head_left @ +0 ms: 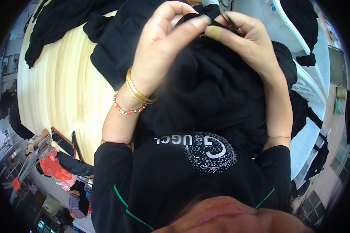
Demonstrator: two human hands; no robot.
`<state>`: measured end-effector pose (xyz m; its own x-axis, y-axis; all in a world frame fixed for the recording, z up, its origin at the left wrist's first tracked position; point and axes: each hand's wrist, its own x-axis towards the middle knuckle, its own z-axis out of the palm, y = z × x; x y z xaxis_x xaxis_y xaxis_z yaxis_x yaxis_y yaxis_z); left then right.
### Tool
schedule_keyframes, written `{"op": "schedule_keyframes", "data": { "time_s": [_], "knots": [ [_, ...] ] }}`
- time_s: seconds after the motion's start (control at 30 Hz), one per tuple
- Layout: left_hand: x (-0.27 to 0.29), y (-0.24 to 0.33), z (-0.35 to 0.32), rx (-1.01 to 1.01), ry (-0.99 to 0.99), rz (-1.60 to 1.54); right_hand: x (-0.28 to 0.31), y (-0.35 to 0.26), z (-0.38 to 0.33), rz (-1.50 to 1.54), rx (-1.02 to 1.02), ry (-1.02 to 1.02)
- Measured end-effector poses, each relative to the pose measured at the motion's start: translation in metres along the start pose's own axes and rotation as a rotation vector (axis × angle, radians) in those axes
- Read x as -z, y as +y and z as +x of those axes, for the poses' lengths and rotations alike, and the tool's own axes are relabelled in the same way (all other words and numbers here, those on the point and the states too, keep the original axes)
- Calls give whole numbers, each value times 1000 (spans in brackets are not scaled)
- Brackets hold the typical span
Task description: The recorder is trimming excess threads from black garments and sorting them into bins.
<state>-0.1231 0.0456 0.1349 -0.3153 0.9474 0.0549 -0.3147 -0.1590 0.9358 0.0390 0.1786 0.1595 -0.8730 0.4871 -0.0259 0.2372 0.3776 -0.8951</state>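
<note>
A bunched black garment is held up close in front of me, above my chest. My left hand, with gold bangles and a bead bracelet at the wrist, pinches a fold of the fabric near its top between thumb and fingers. My right hand grips the same fold from the other side, and a small thin tool seems to sit in its fingers. Both thumbs meet at the top of the cloth.
A pale wooden table lies to my left with more black garments piled on its far end. White plastic chairs draped with dark cloth stand on the right. Cluttered red and orange items sit low at the left.
</note>
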Motion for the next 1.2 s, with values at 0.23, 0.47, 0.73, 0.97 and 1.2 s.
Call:
{"op": "schedule_keyframes", "data": {
  "time_s": [0.23,0.47,0.73,0.97,1.2],
  "knots": [
    [11,6,-6,-382,32,588,3,-35,-4,280,20,325],
    [-13,14,-22,-343,32,556,7,-27,-8,156,124,396],
    [-15,22,-17,89,24,-95,1,24,42,977,1175,110],
    [-24,12,-21,-34,49,30,11,15,15,398,984,366],
    [-6,0,-20,-357,95,804,20,-13,-11,76,212,484]
  ]
}}
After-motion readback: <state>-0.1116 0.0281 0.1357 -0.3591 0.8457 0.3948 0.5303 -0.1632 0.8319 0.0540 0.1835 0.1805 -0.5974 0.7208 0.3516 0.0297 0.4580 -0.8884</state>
